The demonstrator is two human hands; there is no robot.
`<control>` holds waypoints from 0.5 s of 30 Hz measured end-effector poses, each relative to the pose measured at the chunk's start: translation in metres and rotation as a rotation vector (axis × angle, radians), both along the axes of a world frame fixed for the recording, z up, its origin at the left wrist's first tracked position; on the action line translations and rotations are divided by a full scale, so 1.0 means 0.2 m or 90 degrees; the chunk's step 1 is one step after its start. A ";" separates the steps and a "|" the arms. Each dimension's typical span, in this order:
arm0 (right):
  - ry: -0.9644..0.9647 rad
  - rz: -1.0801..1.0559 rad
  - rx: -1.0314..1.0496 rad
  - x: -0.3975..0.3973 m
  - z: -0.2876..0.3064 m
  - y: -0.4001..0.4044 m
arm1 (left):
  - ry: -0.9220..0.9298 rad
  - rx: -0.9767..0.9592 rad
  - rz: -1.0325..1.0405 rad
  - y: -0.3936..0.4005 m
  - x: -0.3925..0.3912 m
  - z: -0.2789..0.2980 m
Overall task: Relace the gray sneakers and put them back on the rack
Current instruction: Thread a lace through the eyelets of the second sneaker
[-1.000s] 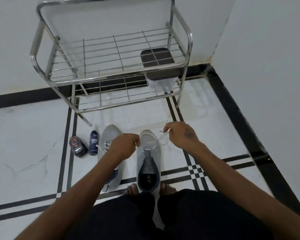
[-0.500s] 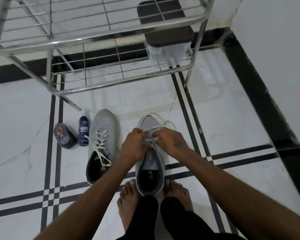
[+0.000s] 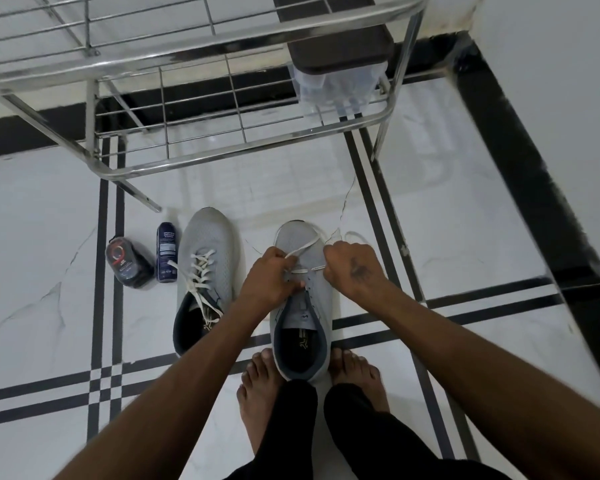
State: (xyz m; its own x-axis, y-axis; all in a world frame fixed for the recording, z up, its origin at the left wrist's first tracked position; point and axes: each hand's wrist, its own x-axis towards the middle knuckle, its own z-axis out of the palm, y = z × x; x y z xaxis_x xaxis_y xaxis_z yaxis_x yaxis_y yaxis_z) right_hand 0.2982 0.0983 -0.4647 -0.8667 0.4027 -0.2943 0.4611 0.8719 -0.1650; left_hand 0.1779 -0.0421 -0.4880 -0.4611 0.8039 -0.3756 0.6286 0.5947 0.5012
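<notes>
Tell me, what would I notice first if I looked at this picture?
Two hands in the middle: the left hand and right hand each pinch a white lace over a gray sneaker standing between two bare feet. Beside it on the left lies the other sneaker, already laced. Behind them stands a shiny metal rack.

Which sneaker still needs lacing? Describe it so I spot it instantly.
Below the metal rack, two gray sneakers sit on the white floor. It is the right-hand sneaker, heel between the person's bare feet, both hands pinching its lace. Only one lace row is threaded; its neighbour is fully laced.
</notes>
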 end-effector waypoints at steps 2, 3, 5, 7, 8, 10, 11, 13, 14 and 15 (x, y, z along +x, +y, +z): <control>0.004 -0.023 0.012 0.02 0.02 0.01 | -0.003 0.001 0.004 0.00 0.00 0.00; 0.004 -0.029 0.012 0.03 0.03 0.01 | -0.004 0.000 0.007 0.00 0.00 0.01; 0.004 -0.041 0.012 0.03 0.05 0.00 | -0.005 -0.006 0.011 0.01 0.01 0.03; 0.000 -0.055 0.022 0.03 0.08 0.01 | -0.001 -0.021 0.010 0.00 0.01 0.05; -0.002 -0.064 0.024 0.03 0.09 0.03 | 0.005 -0.034 0.006 0.00 0.00 0.06; -0.002 -0.066 0.015 0.04 0.13 0.06 | 0.017 -0.048 0.000 -0.01 0.00 0.08; -0.001 -0.063 0.004 0.04 0.14 0.07 | 0.021 -0.046 -0.002 -0.02 0.01 0.08; -0.003 -0.063 -0.027 0.04 0.18 0.07 | 0.038 -0.036 -0.007 -0.03 0.02 0.11; 0.005 -0.067 -0.034 0.04 0.21 0.07 | 0.049 -0.025 -0.011 -0.03 0.02 0.13; 0.018 -0.073 -0.037 0.04 0.24 0.08 | 0.058 -0.009 -0.013 -0.04 0.01 0.16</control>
